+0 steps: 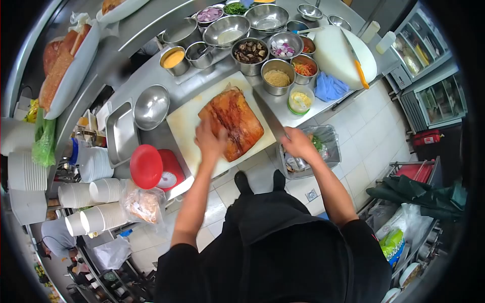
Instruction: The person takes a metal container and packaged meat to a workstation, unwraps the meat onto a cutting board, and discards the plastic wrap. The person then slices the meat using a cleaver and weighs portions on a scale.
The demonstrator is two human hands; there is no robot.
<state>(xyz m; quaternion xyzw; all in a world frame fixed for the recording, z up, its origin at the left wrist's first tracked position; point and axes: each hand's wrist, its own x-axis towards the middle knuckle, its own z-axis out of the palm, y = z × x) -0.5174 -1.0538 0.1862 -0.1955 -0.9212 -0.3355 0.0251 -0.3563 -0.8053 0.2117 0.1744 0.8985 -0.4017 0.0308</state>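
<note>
Our left hand [209, 139] presses flat on the browned, crisp-skinned roast pork slab [232, 121] to steady it mid white cutting board [184, 123], near the counter's front edge. Our right hand [298, 144] grips the long steel knife [269, 117], blade at the slab's right side.

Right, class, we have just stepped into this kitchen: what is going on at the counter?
A person in black stands at a steel counter. The left hand presses on a large slab of roasted meat lying on a white cutting board. The right hand grips a long knife, its blade beside the meat's right edge. Behind the board stand metal bowls of mushrooms, chopped onion and other ingredients. A red scale sits at the left.
</note>
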